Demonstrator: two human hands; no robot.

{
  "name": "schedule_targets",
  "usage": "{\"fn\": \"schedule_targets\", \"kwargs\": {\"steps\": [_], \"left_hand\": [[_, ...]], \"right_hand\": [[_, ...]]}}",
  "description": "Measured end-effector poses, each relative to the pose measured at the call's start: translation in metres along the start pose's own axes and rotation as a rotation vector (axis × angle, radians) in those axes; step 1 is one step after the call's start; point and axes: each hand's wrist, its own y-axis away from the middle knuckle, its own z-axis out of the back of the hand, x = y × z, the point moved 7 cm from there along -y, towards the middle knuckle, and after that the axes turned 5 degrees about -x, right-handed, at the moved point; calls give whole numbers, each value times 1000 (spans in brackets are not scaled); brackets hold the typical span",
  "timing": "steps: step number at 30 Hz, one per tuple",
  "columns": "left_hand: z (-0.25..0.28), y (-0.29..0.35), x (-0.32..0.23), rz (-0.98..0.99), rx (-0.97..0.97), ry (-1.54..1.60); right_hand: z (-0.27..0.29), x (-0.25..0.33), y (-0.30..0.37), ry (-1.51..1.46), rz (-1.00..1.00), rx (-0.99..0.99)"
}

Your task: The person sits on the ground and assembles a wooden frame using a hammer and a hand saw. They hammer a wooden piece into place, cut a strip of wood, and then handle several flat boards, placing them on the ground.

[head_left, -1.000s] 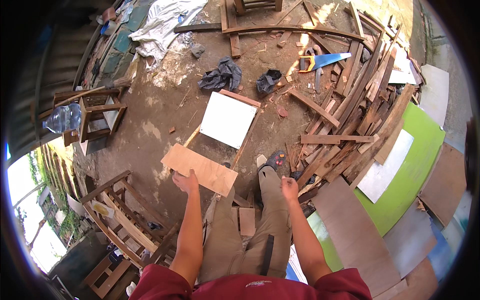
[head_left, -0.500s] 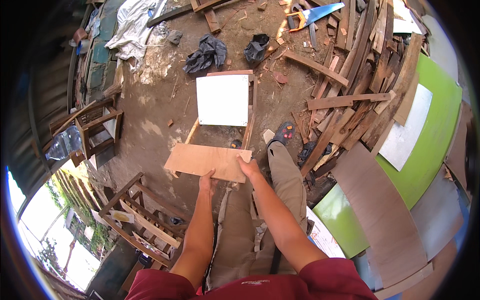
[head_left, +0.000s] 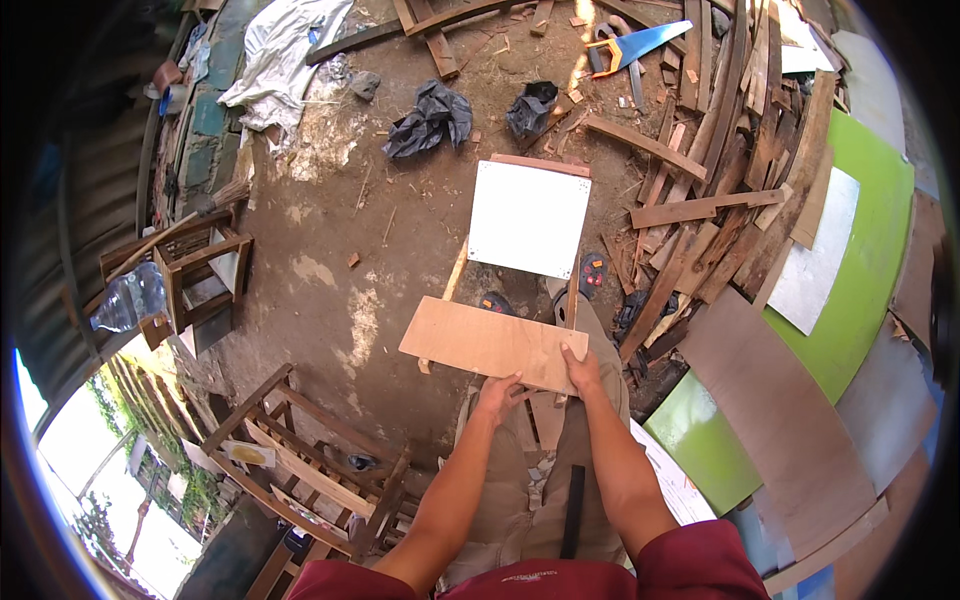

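Observation:
Both of my hands hold a rectangular plywood board (head_left: 490,340) by its near right part. My left hand (head_left: 497,398) grips the near long edge, while my right hand (head_left: 583,370) is closed on the right end with its thumb on top. Beyond the board is a wooden frame (head_left: 455,275), like a small chair, whose far part carries a white square panel (head_left: 530,218). The board lies over the frame's nearer part and hides some of it; whether they are fastened together I cannot tell. The frame stands or leans just ahead of my legs.
A wood pile (head_left: 730,215) lies on the right, with a handsaw (head_left: 640,45) at its far end. Green sheets (head_left: 850,250) and a brown sheet (head_left: 770,390) are nearer. Wooden frames (head_left: 300,450) stand at left. Black plastic bags (head_left: 430,120) lie on the dirt floor.
The board and the white-panelled frame have shifted to the right and turned slightly clockwise, with both hands still on the board. My legs are closer together, and the view has shifted slightly.

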Motion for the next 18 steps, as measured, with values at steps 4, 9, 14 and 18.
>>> {"fn": "schedule_targets", "kwargs": {"steps": [4,9,14,18], "left_hand": [[-9,5,-10,147,-33,-156],[7,25,-45,235,-14,-705],[8,41,-119,-478,59,-893],[7,55,-171,-609,44,-742]], "right_hand": [[8,4,-24,147,-16,-9],[14,21,-12,343,-26,-141],[30,48,25,310,326,-324],[44,70,81,285,492,-454]]}}
